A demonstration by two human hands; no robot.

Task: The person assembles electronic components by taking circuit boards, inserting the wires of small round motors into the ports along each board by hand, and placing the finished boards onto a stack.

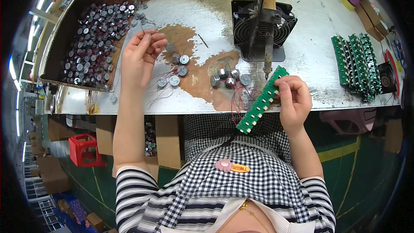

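Note:
My right hand pinches the edge of a long green circuit board that carries a row of small white connectors. The board slants over the table's front edge. Its upper end lies just under the tip of a soldering iron fixed upright in a stand. Thin red wires run from a cluster of small round metal motors to the board's left side. My left hand is raised over the table with thumb and fingers pinched together; what they hold, if anything, is too small to tell. More loose motors lie beside it.
A cardboard box heaped with wired motors stands at the left. Behind the iron is a black fan. Several green boards are stacked at the right, next to a black round-faced device. A red stool stands on the floor.

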